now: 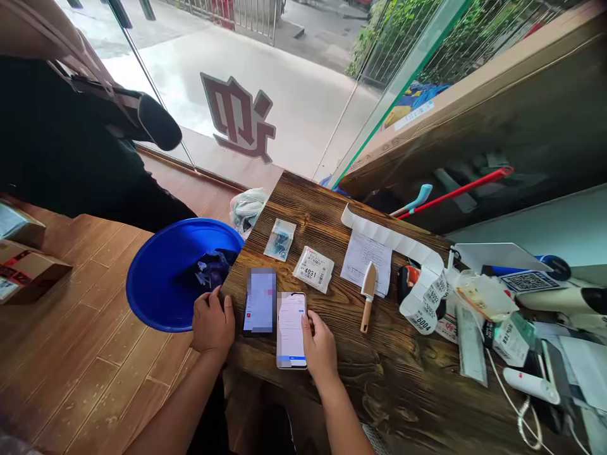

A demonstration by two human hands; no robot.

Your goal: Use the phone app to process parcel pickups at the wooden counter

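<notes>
My right hand [321, 344] grips the right edge of a light-framed smartphone [291, 332] with a lit white screen, thumb over the screen side. The phone is at the table's near edge. Just left of it lies a second, dark-framed smartphone [260, 303], its screen also lit and partly blurred. My left hand [214, 321] rests at the table's left edge beside that dark phone, fingers loosely bent and apart, holding nothing. Beyond the phones are a white label packet [313, 269] marked 4031 and a small clear bag [280, 240] with blue print.
On the wooden table [341, 392] lie a sheathed knife [368, 294], a printed sheet [363, 253] and a curling label strip [393, 239]. Cables and boxes crowd the right. A blue bin [156, 278] stands left, near a person in dark clothing [71, 145]. Glass panes rise beyond.
</notes>
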